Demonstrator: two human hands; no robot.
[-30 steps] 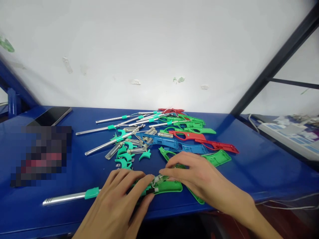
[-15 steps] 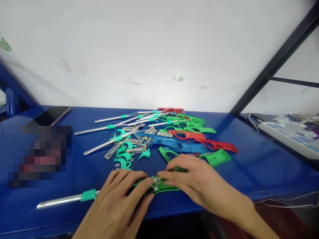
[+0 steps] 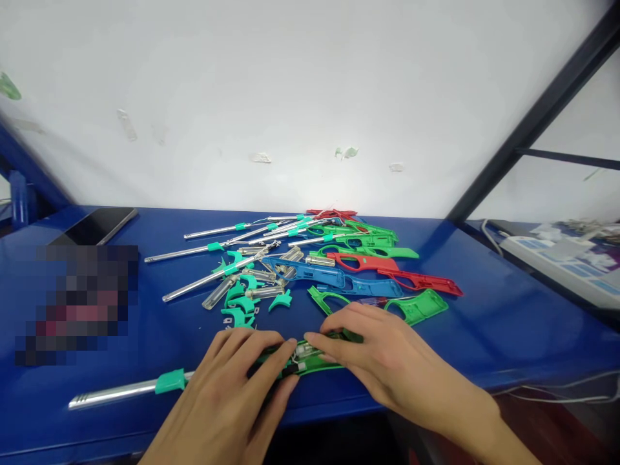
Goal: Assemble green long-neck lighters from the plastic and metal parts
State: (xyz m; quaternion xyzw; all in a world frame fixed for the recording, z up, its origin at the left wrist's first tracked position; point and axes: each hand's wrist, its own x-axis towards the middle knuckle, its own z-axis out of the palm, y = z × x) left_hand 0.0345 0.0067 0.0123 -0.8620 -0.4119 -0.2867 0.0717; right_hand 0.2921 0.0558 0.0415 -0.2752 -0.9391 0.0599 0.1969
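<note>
Close to the table's front edge, both my hands are on one open green utility lighter (image 3: 317, 366) with a long metal barrel (image 3: 113, 394) pointing left. My left hand (image 3: 237, 374) grips its front part, with thumb and forefinger near a small black piece (image 3: 292, 370) in the shell. My right hand (image 3: 372, 355) is wrapped round the handle end, its fingertips at a clear fuel tank (image 3: 306, 349) lying in the shell. The palms and fingers hide much of the lighter. Just beyond my right hand lies a green shell half (image 3: 421, 307).
On the blue table (image 3: 159, 336), teal triggers (image 3: 237, 316), clear tanks (image 3: 266, 292), metal barrels (image 3: 213, 278) and blue shells (image 3: 334, 276) and red shells (image 3: 426, 282) lie heaped ahead. A phone (image 3: 94, 226) is at the back left. A power strip (image 3: 562, 265) stands at the right.
My right fingers have shifted slightly on the handle end, and a little more of the clear tank shows. The lighter's barrel tip has moved slightly left.
</note>
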